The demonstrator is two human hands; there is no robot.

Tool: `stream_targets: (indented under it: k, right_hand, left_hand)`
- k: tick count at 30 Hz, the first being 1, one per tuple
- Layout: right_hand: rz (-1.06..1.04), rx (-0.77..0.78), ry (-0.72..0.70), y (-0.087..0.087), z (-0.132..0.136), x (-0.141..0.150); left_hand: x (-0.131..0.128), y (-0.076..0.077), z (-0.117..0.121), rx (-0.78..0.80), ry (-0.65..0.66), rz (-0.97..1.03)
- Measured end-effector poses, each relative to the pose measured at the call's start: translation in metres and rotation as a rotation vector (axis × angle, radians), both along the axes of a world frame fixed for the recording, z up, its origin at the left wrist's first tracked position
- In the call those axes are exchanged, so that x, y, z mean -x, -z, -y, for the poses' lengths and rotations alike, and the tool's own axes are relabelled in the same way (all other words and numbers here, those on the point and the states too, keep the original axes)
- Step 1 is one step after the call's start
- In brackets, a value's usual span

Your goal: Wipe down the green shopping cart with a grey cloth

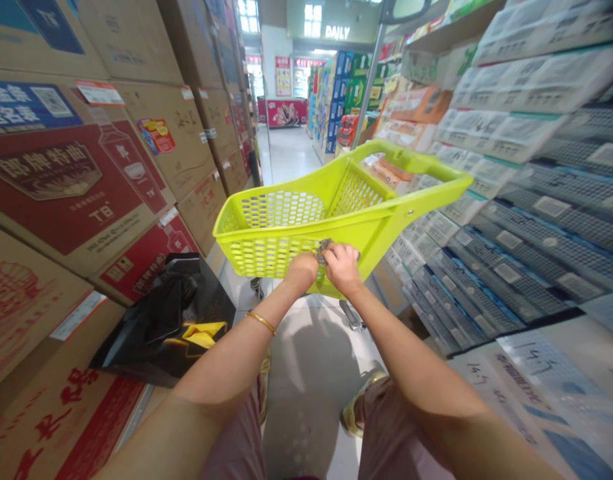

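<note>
A lime-green plastic shopping cart basket (286, 220) stands in the aisle right before me, tilted, with perforated walls. Both my hands meet at its near side. My left hand (300, 272), a gold bangle on its wrist, is closed against the basket wall. My right hand (340, 267) is closed too, pinching a small grey item (325, 248) that I cannot make out. My legs and shoes show below on the pale floor.
Stacked brown and red cardboard cartons (76, 193) wall the left side. A black bag with yellow inside (171, 320) lies at their base. Shelves of white and blue boxed goods (526, 200) line the right. The narrow aisle floor (286, 157) runs ahead toward a "DAILY" sign.
</note>
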State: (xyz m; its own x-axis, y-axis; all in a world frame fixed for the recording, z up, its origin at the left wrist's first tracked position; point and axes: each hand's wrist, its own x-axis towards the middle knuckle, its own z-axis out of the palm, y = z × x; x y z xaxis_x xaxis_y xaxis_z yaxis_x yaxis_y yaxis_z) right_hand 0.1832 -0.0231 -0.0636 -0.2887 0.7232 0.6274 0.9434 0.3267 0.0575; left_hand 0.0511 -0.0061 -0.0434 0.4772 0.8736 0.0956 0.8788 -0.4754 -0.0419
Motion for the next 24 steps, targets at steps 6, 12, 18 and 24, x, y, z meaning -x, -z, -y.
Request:
stream_targets:
  k: [6,12,18,24]
  right_hand:
    - [0.169,0.167,-0.053,0.035,0.005,-0.003]
    - [0.191,0.243,-0.083,0.052,0.009,-0.006]
    - [0.045,0.133,-0.040,0.031,0.003,0.000]
    - [-0.080,-0.018,-0.020,0.002,-0.003,0.003]
  left_hand:
    - [0.000,-0.003,0.001,-0.002,-0.011,0.010]
    - [-0.003,-0.006,0.002,0.011,-0.035,-0.001]
    - [-0.001,-0.008,0.005,0.007,-0.014,0.018]
    - [-0.001,-0.006,0.001,0.026,-0.025,0.009]
